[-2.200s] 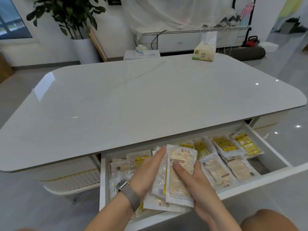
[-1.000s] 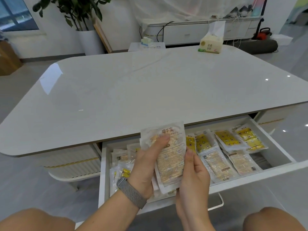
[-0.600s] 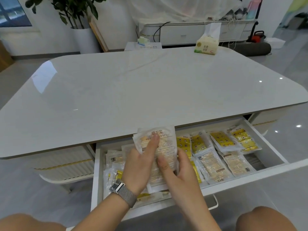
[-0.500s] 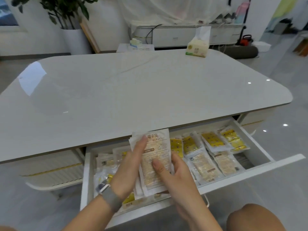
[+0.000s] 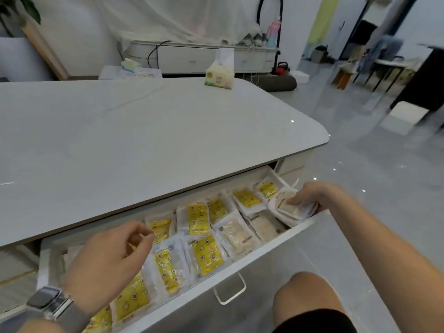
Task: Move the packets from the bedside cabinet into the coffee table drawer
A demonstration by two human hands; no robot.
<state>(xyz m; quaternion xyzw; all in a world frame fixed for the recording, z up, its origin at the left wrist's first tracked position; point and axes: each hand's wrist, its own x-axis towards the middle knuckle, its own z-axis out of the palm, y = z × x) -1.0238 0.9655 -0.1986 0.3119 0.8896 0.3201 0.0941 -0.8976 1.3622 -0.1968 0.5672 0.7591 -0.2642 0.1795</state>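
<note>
Head camera view, looking down at two bare hands over an open drawer (image 5: 262,258) pulled out from under a white coffee table (image 5: 144,131). At the drawer's far right end, the right hand (image 5: 310,195) curls its fingers and thumb round a small stack of pale packets (image 5: 289,210), holding it just above the drawer's right corner. Toward the left end, the left hand (image 5: 108,263), a grey-strapped watch (image 5: 48,301) on its wrist, hovers with thumb and fingertips drawn loosely together, gripping nothing, just above the packets lying there. Packets in the drawer (image 5: 199,234) fill it from end to end, overlapping; many show a yellow panel with small round dark marks, others are beige and clear. Printing on them is too blurred to read. On the table's far edge stands a soft tissue pack (image 5: 219,75) with a round green logo, its writing unreadable. A bare knee (image 5: 305,296) shows at lower right
</note>
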